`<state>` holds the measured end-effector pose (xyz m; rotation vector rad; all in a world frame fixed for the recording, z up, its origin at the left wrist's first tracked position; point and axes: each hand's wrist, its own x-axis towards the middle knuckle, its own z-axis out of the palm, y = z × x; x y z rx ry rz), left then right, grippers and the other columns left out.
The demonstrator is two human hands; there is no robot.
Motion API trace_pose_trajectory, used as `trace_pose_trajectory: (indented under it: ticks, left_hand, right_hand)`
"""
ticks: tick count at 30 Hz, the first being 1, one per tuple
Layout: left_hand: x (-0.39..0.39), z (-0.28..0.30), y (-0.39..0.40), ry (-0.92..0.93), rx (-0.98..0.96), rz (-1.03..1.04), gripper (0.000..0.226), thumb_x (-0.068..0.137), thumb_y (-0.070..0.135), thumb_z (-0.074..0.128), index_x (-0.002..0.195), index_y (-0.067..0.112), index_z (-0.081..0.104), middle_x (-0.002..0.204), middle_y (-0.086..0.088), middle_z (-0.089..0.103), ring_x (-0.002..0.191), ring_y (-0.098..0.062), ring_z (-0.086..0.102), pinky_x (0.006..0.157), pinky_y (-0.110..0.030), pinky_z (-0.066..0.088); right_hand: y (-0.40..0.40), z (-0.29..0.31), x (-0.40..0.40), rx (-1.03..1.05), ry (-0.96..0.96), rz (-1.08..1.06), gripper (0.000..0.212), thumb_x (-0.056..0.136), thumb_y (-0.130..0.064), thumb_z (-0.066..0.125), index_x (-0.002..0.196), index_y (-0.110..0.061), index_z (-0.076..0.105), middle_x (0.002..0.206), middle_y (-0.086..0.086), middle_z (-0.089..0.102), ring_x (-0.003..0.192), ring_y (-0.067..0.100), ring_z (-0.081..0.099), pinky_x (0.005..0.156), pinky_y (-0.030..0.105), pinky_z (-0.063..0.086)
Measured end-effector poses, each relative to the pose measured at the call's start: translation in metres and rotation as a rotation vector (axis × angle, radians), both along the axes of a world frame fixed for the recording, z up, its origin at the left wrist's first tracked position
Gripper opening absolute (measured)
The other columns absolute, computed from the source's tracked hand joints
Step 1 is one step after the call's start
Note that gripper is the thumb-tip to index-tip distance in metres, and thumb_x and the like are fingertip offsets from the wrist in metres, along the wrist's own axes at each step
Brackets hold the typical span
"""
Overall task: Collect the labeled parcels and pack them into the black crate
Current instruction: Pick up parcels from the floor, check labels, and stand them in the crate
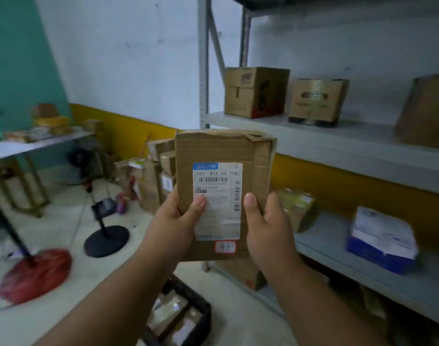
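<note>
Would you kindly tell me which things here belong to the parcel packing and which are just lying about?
Part of the job:
flat cardboard parcel, white label facing the camera, gripped by the left hand and right hand
black crate on the floor below, parcels already inside
boxes on the shelf

Just lying about:
red mop
black round stand
folding table

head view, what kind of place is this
Probably a parcel storeroom or small courier depot. Grey metal shelving holds brown cardboard boxes, more boxes are piled on the floor by the wall, and both hands grip a flat brown cardboard parcel with a white barcode label above a black plastic crate.
</note>
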<state>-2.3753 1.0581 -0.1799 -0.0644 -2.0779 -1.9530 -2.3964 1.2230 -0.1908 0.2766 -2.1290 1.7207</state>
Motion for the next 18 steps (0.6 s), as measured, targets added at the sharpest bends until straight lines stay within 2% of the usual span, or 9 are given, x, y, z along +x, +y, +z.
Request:
trace_pose_trajectory:
  ticks: [4, 6, 8, 10, 12, 14, 16, 18]
  left_hand:
    - [0.011, 0.002, -0.09, -0.007, 0.024, 0.125, 0.024, 0.077, 0.057, 0.061, 0.101, 0.055, 0.064, 0.106, 0.017, 0.074, 0.096, -0.008, 0.072, 0.078, -0.042, 0.06]
    - [0.011, -0.002, -0.126, -0.004, 0.032, 0.18, 0.028, 0.075, 0.06, 0.062, 0.103, 0.055, 0.063, 0.107, 0.017, 0.073, 0.097, -0.009, 0.072, 0.073, -0.037, 0.061]
    - [0.007, -0.012, -0.154, -0.001, 0.019, 0.252, 0.021, 0.081, 0.059, 0.061, 0.102, 0.058, 0.061, 0.107, 0.02, 0.072, 0.095, -0.004, 0.071, 0.068, -0.032, 0.061]
    - [0.001, -0.027, -0.177, -0.013, 0.036, 0.328, 0.015, 0.086, 0.052, 0.06, 0.099, 0.059, 0.06, 0.105, 0.022, 0.072, 0.091, -0.001, 0.071, 0.066, -0.031, 0.06]
    - [-0.008, -0.04, -0.197, -0.052, 0.055, 0.373, 0.015, 0.09, 0.045, 0.059, 0.096, 0.058, 0.061, 0.103, 0.022, 0.072, 0.09, -0.001, 0.071, 0.064, -0.029, 0.06]
    - [-0.022, -0.044, -0.214, -0.076, 0.061, 0.392, 0.017, 0.092, 0.04, 0.058, 0.095, 0.057, 0.062, 0.103, 0.021, 0.073, 0.091, -0.002, 0.072, 0.064, -0.029, 0.06]
    - [-0.043, -0.045, -0.231, -0.074, 0.052, 0.414, 0.018, 0.092, 0.04, 0.058, 0.093, 0.057, 0.063, 0.102, 0.02, 0.073, 0.09, -0.002, 0.072, 0.065, -0.029, 0.061]
    - [-0.066, -0.045, -0.246, -0.076, 0.035, 0.438, 0.018, 0.092, 0.039, 0.058, 0.093, 0.057, 0.062, 0.102, 0.021, 0.073, 0.09, -0.001, 0.072, 0.066, -0.03, 0.061]
  right_hand:
    - [-0.091, -0.001, -0.019, -0.019, 0.016, 0.2, 0.006, 0.099, -0.044, 0.049, 0.103, -0.047, 0.053, 0.107, -0.015, 0.068, 0.099, 0.003, 0.068, 0.078, 0.03, 0.06]
    - [-0.13, -0.007, -0.03, -0.008, 0.023, 0.284, 0.01, 0.096, -0.05, 0.049, 0.105, -0.052, 0.052, 0.111, -0.011, 0.068, 0.103, 0.008, 0.068, 0.081, 0.035, 0.06]
    - [-0.163, -0.016, -0.042, 0.022, 0.027, 0.318, 0.006, 0.092, -0.055, 0.047, 0.093, -0.06, 0.051, 0.098, -0.014, 0.068, 0.093, 0.001, 0.068, 0.069, 0.023, 0.059]
    - [-0.19, -0.027, -0.057, 0.086, 0.031, 0.332, 0.015, 0.096, -0.049, 0.048, 0.085, -0.059, 0.048, 0.086, -0.016, 0.066, 0.082, -0.01, 0.064, 0.056, 0.01, 0.051]
    - [-0.211, -0.04, -0.074, 0.117, -0.005, 0.392, 0.01, 0.099, -0.045, 0.048, 0.089, -0.048, 0.049, 0.09, -0.03, 0.065, 0.081, -0.014, 0.062, 0.055, 0.007, 0.049]
    - [-0.231, -0.045, -0.095, 0.174, 0.025, 0.398, 0.02, 0.099, -0.046, 0.048, 0.082, -0.035, 0.045, 0.081, -0.039, 0.06, 0.07, -0.015, 0.06, 0.05, 0.006, 0.045]
    - [-0.249, -0.048, -0.119, 0.182, 0.05, 0.398, 0.027, 0.1, -0.043, 0.05, 0.076, -0.033, 0.039, 0.075, -0.041, 0.057, 0.063, -0.016, 0.057, 0.045, 0.005, 0.041]
    - [-0.265, -0.049, -0.145, 0.176, 0.054, 0.415, 0.025, 0.1, -0.041, 0.051, 0.078, -0.034, 0.042, 0.077, -0.035, 0.061, 0.068, -0.015, 0.06, 0.047, 0.005, 0.043]
